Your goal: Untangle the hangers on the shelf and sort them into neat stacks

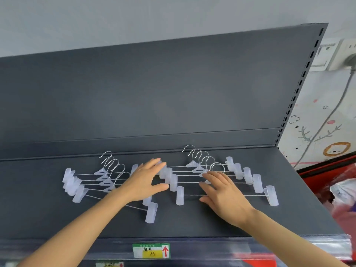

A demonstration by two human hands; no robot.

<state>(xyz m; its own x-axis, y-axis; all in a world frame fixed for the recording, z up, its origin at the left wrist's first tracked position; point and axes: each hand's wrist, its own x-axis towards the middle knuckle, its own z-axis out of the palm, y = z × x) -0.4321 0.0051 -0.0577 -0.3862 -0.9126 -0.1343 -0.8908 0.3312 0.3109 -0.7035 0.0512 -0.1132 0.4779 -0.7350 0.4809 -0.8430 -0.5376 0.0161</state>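
Two groups of clear plastic clip hangers with metal hooks lie on a dark grey shelf (212, 220). The left group (104, 180) is fanned out, hooks pointing to the back. The right group (248, 178) lies in staggered rows, also with hooks to the back. My left hand (144, 180) lies flat with straight fingers over the right-hand clips of the left group and touches the left clips of the right group. My right hand (221, 191) rests with spread fingers on the wire bars in the middle of the right group.
The shelf's grey back panel (154, 93) rises behind the hangers. A price label (151, 250) sits on the front rail. At the right are a slotted upright (296, 89), a wall socket with a cable (346, 60) and red packaging (342, 189).
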